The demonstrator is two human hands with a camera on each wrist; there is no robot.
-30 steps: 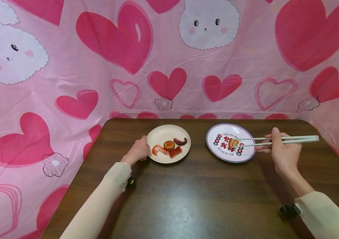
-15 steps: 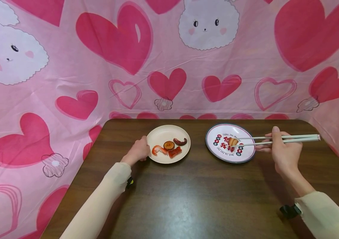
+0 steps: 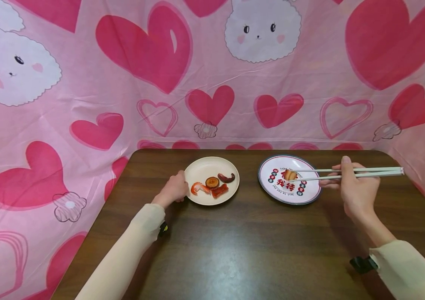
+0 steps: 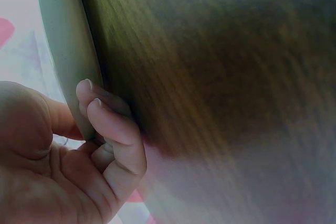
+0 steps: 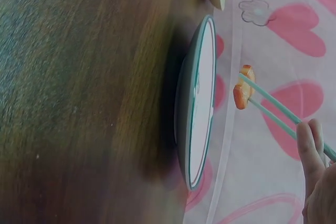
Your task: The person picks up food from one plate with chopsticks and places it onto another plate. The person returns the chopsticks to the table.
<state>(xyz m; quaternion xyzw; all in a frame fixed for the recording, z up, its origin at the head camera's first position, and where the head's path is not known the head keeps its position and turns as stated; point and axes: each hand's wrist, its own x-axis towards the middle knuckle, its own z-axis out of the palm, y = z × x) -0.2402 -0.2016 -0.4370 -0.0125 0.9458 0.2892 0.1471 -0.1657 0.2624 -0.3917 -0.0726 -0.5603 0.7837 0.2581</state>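
Observation:
My left hand (image 3: pixel 175 188) grips the left rim of a cream plate (image 3: pixel 206 166). In the left wrist view, its thumb and curled fingers pinch the plate's edge. A shrimp (image 3: pixel 199 188), a round brown mushroom slice (image 3: pixel 212 182), a reddish chunk (image 3: pixel 219 191) and a dark curled tentacle piece (image 3: pixel 226 178) lie on that plate. My right hand (image 3: pixel 358 196) holds pale green chopsticks (image 3: pixel 384 169). Their tips pinch a golden-brown layered piece, like pork belly (image 5: pixel 244 87), raised above a white plate (image 3: pixel 272 192) with a blue rim and red lettering.
Both plates stand near the back of a dark wooden table (image 3: pixel 212 250), a short gap between them. A pink heart-print cloth (image 3: pixel 212 71) hangs directly behind the table and along its sides.
The chopsticks have lifted the pork belly piece off the white plate, moving it slightly up and left in the head view. The left hand and cream plate have stayed put.

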